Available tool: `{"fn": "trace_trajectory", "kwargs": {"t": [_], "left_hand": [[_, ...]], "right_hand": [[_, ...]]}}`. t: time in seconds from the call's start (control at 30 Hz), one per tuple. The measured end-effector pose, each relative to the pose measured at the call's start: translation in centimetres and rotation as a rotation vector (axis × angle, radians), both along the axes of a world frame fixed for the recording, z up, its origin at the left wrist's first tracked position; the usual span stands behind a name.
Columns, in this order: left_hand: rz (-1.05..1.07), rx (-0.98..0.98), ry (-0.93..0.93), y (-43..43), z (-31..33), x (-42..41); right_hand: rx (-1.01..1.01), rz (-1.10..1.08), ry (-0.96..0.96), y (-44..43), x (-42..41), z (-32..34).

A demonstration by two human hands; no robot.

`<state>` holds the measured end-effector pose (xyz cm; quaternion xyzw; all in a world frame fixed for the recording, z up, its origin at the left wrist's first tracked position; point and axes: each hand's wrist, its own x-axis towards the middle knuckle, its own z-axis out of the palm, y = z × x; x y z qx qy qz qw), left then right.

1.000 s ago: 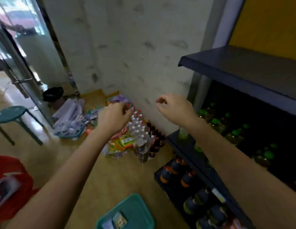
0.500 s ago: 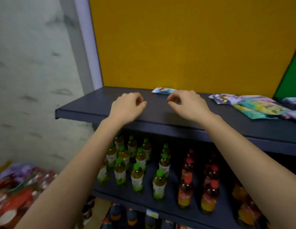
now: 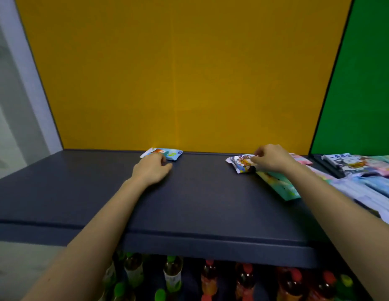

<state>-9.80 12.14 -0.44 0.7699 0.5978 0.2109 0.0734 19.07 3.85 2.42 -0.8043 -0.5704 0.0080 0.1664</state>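
Note:
A dark blue shelf [image 3: 200,198] runs in front of a yellow back panel. A light blue snack packet [image 3: 170,153] lies flat at the shelf's back edge. My left hand [image 3: 151,171] reaches it with curled fingers lying over its near left corner; whether they grip it is hidden. To the right lies a white packet with cartoon figures [image 3: 240,163], and my right hand [image 3: 273,158] pinches its right end between thumb and fingers. A long green-and-yellow packet [image 3: 280,185] lies partly under my right wrist.
More flat packets [image 3: 358,164] are spread over the shelf's right end, below a green panel [image 3: 363,83]. Under the shelf stand rows of bottles with green caps [image 3: 173,272] and red caps [image 3: 245,276]. A grey wall post [image 3: 22,72] stands at the left.
My view swung from the floor goods up to the shelf. Both hands moved forward and apart: the left reached the light blue packet, the right took hold of the cartoon packet.

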Motion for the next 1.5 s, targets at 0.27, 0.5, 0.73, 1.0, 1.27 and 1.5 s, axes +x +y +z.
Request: {"fn": "trace_trajectory", "kwargs": {"t": [0.27,0.5,0.73,1.0,1.27,1.5], "left_hand": [[0.351,-0.102,-0.065,7.1,-1.0,-0.5],[0.059,-0.155,-0.062,11.2,-1.9,0.2],[-0.397,-0.376,-0.383,10.3,-0.8,-0.1],[0.092,-0.249,0.081,7.0,0.3,2.2],[-0.101,-0.514,-0.432,7.3,0.0,3.6],[-0.179,-0.331,-0.879,1.9,2.0,1.4]], "right_hand": [[-0.364,-0.156,-0.013,3.7,0.9,-0.2],[-0.363,0.22,0.389,6.3,-0.5,-0.6],[-0.31,0.368,0.486,8.0,-2.6,-1.4],[-0.156,0.007,0.194,8.5,-3.9,-2.5],[-0.176,0.064,0.4,7.1,-5.4,-2.2],[0.06,0.206,0.66,5.5,-7.9,-3.1]]}}
